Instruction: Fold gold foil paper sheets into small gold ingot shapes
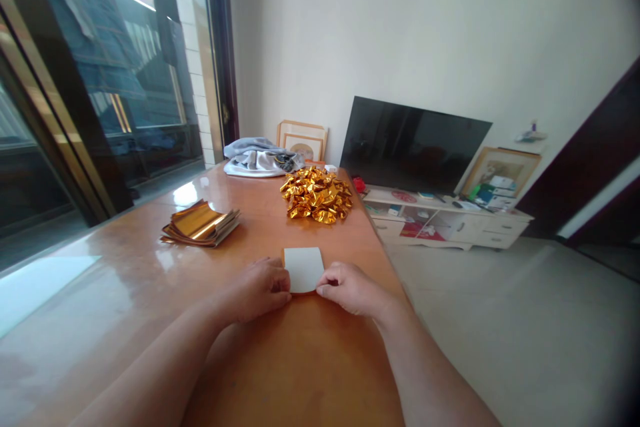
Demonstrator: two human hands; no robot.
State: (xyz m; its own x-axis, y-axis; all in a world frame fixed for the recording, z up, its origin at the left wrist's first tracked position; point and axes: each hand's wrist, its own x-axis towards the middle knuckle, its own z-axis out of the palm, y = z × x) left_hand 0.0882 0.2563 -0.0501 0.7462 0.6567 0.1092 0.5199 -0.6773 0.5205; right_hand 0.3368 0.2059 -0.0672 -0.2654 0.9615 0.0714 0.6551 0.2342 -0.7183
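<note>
A pale, nearly square sheet of paper (304,269) lies on the wooden table, a thin gold edge showing along its left side. At its near left corner, my left hand (265,287) pinches the paper between thumb and fingers. My right hand (345,287) grips the near right corner the same way. The near edge curves slightly up between the two hands. Beyond it is a heap of folded gold foil pieces (317,195). To the left lies a stack of gold foil sheets (201,223), some with their pale backs showing.
The glossy wooden table (260,213) has its right edge close to my right arm. Bundled grey clothes (261,159) lie at its far end. A television (413,147) stands on a low white cabinet (450,223). Glass doors (125,67) are on the left.
</note>
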